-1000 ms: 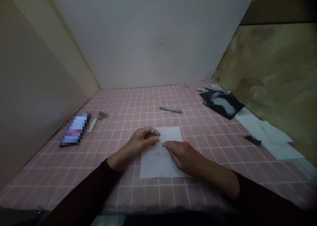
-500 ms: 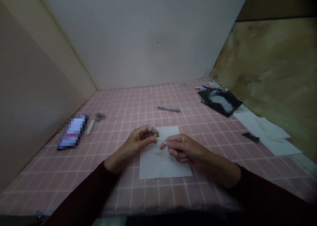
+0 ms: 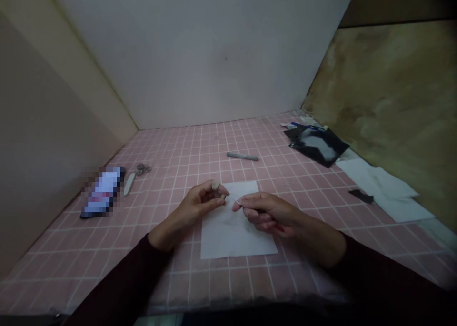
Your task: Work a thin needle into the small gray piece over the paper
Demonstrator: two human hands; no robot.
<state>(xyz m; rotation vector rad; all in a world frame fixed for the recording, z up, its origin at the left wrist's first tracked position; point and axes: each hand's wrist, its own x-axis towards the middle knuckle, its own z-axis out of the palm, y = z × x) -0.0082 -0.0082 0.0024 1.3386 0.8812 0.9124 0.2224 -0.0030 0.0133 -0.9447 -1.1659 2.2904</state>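
Note:
My left hand is curled, its thumb and forefinger pinching a tiny object I cannot make out. My right hand is closed round a thin tool whose pale tip points at the left fingertips; something red shows under its fingers. Both hands hover just above a white sheet of paper that lies on the pink checked tablecloth. The fingertips of the two hands almost touch over the sheet's upper edge.
A grey pen-like stick lies beyond the paper. A blurred phone, a white file and small scissors lie at the left. A black pouch, white sheets and a dark scrap lie at the right.
My right hand has lifted off the paper and turned, bringing the tool's tip up to the left fingertips. The left hand has stayed almost still. The view has shifted slightly.

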